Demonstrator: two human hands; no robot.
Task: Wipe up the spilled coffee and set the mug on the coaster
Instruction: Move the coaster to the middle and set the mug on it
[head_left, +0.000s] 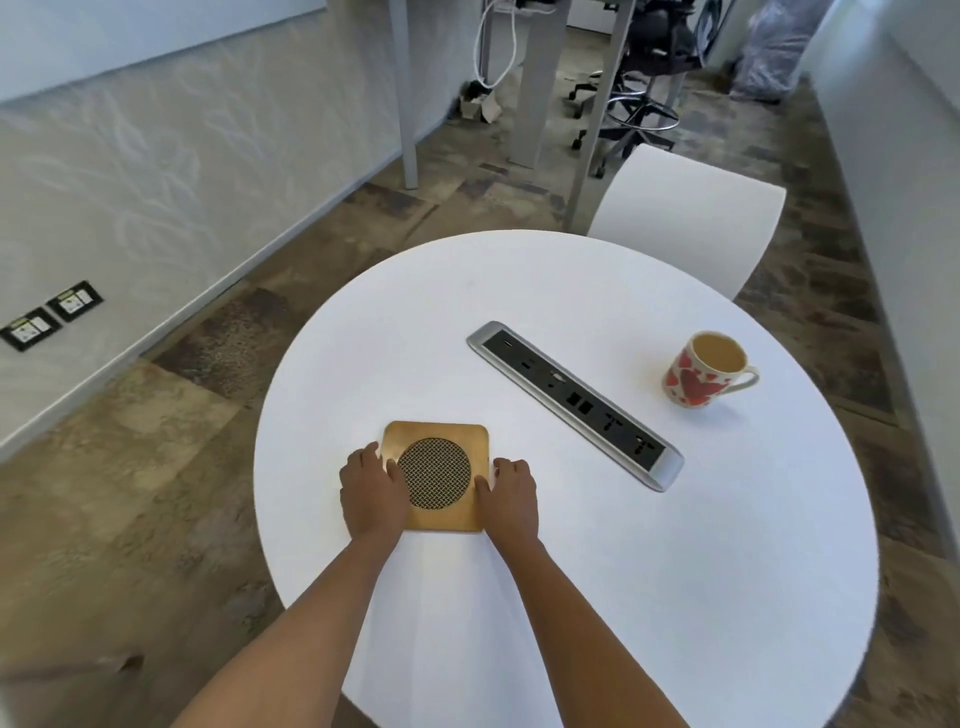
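A square wooden coaster (435, 441) with a round woven inset lies flat on the round white table (597, 545), left of centre. My left hand (370, 493) grips its left edge and my right hand (511, 496) grips its right edge, thumbs resting on top. A white mug with red hearts (698, 382), full of milky coffee, stands upright at the table's right side, handle pointing right, far from both hands. I see no spilled coffee and no cloth on the table.
A long silver and black power socket strip (574, 402) is set diagonally into the tabletop between coaster and mug. A white chair (691, 218) stands behind the table. Desk legs and an office chair (636, 78) stand further back on the patterned floor.
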